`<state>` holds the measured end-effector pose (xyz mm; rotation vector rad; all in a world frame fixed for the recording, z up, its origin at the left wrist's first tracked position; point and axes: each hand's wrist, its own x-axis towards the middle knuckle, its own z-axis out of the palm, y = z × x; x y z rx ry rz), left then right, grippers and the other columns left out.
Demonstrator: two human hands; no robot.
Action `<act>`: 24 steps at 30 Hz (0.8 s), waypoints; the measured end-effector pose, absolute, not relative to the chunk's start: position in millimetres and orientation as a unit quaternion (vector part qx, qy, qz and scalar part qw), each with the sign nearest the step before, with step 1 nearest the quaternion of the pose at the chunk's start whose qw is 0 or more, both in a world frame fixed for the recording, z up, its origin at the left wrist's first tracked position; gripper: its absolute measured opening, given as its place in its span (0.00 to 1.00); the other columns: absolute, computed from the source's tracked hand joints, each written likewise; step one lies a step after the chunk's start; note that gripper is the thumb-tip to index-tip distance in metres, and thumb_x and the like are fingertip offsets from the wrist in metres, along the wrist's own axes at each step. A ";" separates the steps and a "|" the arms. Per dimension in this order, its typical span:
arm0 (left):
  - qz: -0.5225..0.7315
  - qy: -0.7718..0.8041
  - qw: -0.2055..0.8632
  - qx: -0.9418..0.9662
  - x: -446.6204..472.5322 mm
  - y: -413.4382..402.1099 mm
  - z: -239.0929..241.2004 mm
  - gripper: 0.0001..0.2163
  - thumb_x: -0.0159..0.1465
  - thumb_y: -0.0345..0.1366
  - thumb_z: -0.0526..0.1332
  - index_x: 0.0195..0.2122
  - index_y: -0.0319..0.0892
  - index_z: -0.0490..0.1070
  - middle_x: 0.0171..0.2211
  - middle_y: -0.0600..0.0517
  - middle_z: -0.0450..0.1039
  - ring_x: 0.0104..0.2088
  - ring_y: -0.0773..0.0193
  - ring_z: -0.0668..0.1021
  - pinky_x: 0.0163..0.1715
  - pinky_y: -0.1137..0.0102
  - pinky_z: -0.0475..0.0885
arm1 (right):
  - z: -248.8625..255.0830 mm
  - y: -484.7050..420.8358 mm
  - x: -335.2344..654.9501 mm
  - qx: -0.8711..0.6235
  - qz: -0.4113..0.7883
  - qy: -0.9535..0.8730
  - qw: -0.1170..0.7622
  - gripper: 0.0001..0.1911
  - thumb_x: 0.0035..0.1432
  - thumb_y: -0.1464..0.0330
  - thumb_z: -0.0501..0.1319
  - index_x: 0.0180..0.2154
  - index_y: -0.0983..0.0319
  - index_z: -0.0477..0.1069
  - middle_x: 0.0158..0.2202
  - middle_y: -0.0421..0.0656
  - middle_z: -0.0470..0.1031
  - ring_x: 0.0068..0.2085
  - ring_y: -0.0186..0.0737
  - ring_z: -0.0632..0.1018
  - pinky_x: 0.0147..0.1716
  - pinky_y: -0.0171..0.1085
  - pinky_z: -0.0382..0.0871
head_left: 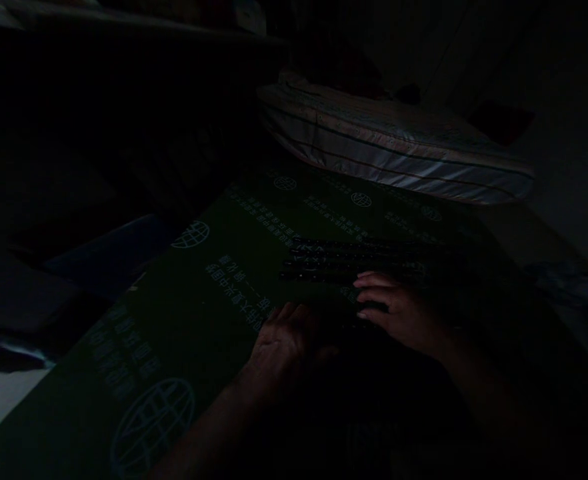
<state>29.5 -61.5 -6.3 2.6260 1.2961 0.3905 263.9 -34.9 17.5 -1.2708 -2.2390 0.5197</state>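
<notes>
Dark slender strips (pixel 344 266) lie side by side on a green counter (pixel 174 300), probably light, stiff and best lifted at mid-length; the right hand (pixel 399 310) rests near them, fingers parted, while the left hand (pixel 287 340) curls, its grip indiscernible in shadow

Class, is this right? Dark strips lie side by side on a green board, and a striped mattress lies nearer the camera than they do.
Not quite: the head view shows the striped mattress beyond the dark strips, farther from the camera. They do lie side by side on the green board.
</notes>
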 end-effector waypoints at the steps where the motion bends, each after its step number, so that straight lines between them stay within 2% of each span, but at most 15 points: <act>1: 0.131 0.439 0.092 0.884 30.0 -61.6 -6.1 0.16 0.62 0.49 0.57 0.39 0.40 0.69 0.36 0.47 0.71 0.37 0.56 0.73 0.37 0.61 0.70 | 15.0 -47.3 261.9 -0.468 0.196 -0.821 0.262 0.06 0.51 0.72 0.64 0.33 0.57 0.75 0.46 0.43 0.75 0.53 0.43 0.72 0.51 0.47 0.67; 13: 0.143 0.441 0.085 0.882 31.5 -62.4 -9.8 0.18 0.61 0.50 0.57 0.42 0.40 0.69 0.39 0.47 0.71 0.40 0.55 0.73 0.41 0.60 0.69 | 2.5 -85.3 247.8 -0.476 0.124 -0.848 0.198 0.06 0.52 0.76 0.63 0.33 0.62 0.74 0.50 0.49 0.73 0.56 0.48 0.69 0.52 0.50 0.68; 24: 0.136 0.444 0.074 0.883 33.3 -63.8 -3.9 0.18 0.61 0.51 0.58 0.38 0.40 0.70 0.37 0.48 0.72 0.37 0.57 0.73 0.38 0.63 0.69 | -4.9 -82.2 244.3 -0.465 0.074 -0.863 0.183 0.06 0.51 0.76 0.64 0.33 0.62 0.74 0.50 0.48 0.73 0.55 0.48 0.70 0.50 0.49 0.70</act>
